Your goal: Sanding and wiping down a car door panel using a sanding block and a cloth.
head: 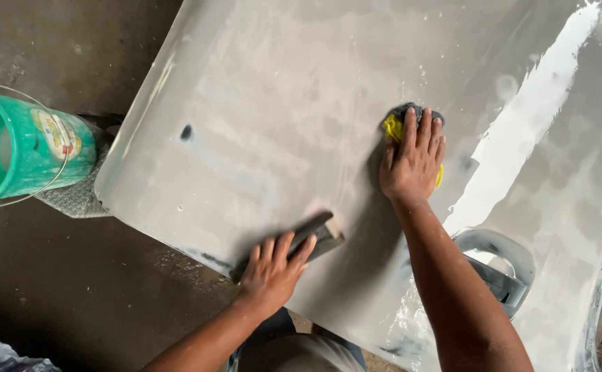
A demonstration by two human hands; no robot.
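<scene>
the left hand (271, 270) is pressing a dark sanding block (313, 241) flat onto the grey car panel (260, 131), fingers spread along its top, likely so the pressure is spreading evenly; the right hand (411, 165) is lying palm-down, pinning a yellow and dark sponge (396, 124) against the wet surface higher up the panel. both pads are sitting mostly under the fingers, so their full shapes are staying hidden. a green bucket (18, 148) is standing just off the panel's corner, cut off by the frame's left edge; its contents are not showing.
</scene>
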